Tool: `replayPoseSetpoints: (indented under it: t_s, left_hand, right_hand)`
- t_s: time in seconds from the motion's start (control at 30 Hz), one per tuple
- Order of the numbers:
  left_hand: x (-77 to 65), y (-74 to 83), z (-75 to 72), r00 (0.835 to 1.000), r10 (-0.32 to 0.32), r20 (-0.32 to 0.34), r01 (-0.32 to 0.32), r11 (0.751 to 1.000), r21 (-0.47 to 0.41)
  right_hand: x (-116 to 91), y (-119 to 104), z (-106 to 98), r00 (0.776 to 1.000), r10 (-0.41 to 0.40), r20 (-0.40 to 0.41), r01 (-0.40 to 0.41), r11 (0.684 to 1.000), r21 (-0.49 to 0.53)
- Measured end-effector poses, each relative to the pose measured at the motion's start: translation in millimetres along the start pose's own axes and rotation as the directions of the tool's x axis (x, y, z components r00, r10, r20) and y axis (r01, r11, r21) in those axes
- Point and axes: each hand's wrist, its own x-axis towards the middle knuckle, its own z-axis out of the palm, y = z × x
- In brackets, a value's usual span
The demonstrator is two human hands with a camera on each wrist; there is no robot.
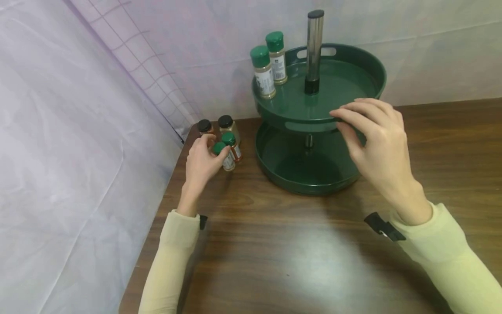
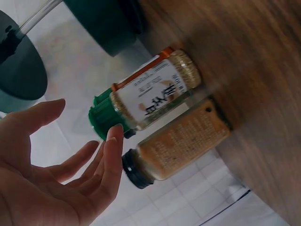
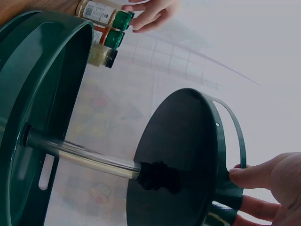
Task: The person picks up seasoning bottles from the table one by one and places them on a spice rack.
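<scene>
My left hand [image 1: 201, 162] reaches around the green cap of a spice jar [image 1: 228, 164], thumb and fingers spread apart. In the left wrist view, a fingertip is at the cap of this white-labelled jar [image 2: 157, 92], without a closed grip. Close behind it stands another green-capped spice jar [image 1: 236, 151] with reddish contents. My right hand [image 1: 378, 137] grips the front rim of the upper tier of a dark green two-tier tray [image 1: 313, 114]. In the right wrist view, the thumb [image 3: 251, 176] presses the rim by the handle slot, with other fingers below.
Two green-capped spice jars [image 1: 265, 82] stand on the upper tier's left side. A metal post [image 1: 313, 48] rises through its middle. Black-capped jars [image 1: 226, 122] stand behind the left hand, near the wooden table's [image 1: 251, 244] left edge. White cloth [image 1: 78, 174] hangs left and behind.
</scene>
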Motion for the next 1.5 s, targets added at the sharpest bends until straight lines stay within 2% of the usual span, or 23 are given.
replayPoseSetpoints:
  t_s: [0.27, 0.4, 0.77, 1.13, 1.5]
  left_hand:
    - [0.6, -13.0, 9.3, 0.999, -0.035, 0.023, 0.034, 0.998, 0.059]
    - [-1.7, -19.7, 13.8, 0.999, -0.039, 0.008, 0.039, 0.998, 0.059]
    - [-5.5, -21.3, 7.7, 0.999, -0.042, -0.033, 0.044, 0.999, 0.031]
    - [-8.7, -2.1, -18.1, 0.993, 0.017, -0.116, -0.017, 1.0, -0.001]
    - [-2.1, 26.7, -44.5, 0.978, 0.098, -0.184, -0.1, 0.995, 0.001]
  right_hand:
    - [-3, -1, 1, 1.0, 0.004, -0.006, -0.004, 1.0, 0.013]
    - [-4, -3, 2, 1.0, 0.004, -0.01, -0.004, 1.0, 0.025]
    - [-5, -4, 2, 1.0, 0.006, -0.007, -0.006, 1.0, 0.02]
    - [-2, -3, 2, 1.0, 0.001, -0.011, -0.001, 1.0, 0.016]
    - [0, 3, -4, 0.997, -0.071, 0.034, 0.072, 0.997, -0.038]
